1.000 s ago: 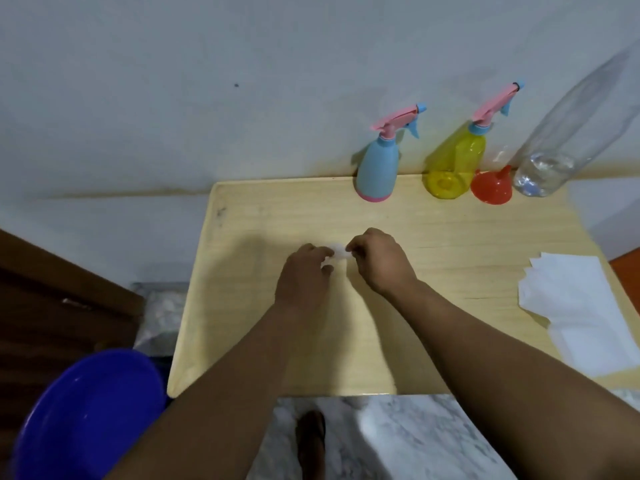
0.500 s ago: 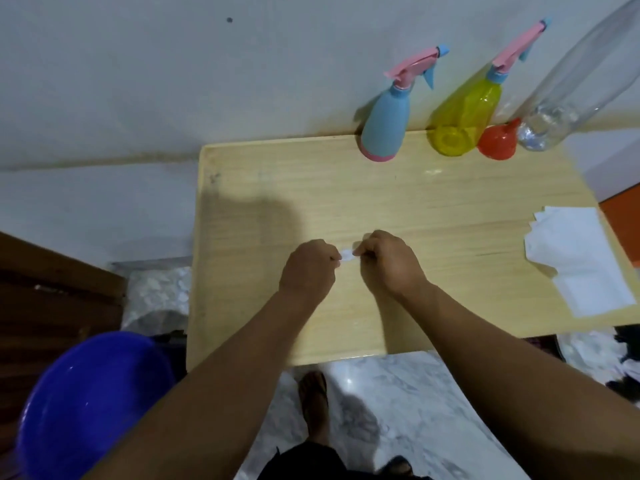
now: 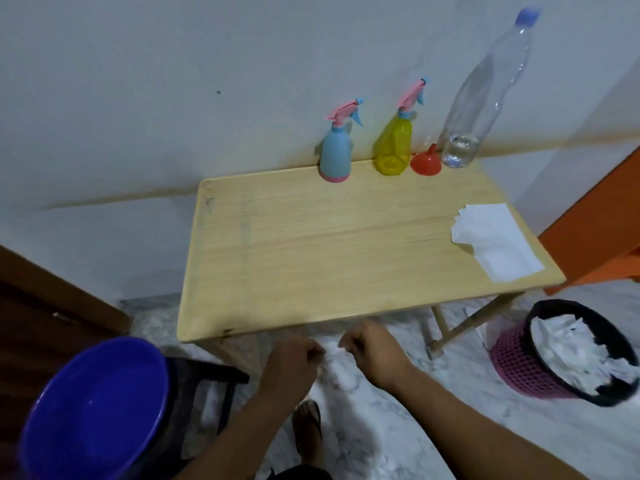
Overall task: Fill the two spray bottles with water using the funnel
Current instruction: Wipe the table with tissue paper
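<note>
Spray bottles, one pale-blue plastic [image 3: 335, 154] and one translucent yellow [image 3: 393, 147], stood capped and untouched at the back of the wooden worktop [image 3: 329, 251] beside the small red funnel [image 3: 425, 163], so filling had not begun and the next move would likely be unscrewing a spray head, while the left hand [image 3: 292, 363] and right hand [image 3: 372, 348] hung curled below the front edge, and whether they pinched anything I could not tell.

No text, label, brand, number or sign can be read anywhere in the head view; the blue spray bottle [image 3: 335, 154], the yellow spray bottle [image 3: 394, 144], the clear water bottle [image 3: 483, 95] and the white paper sheets [image 3: 493, 240] show only plain surfaces.
</note>
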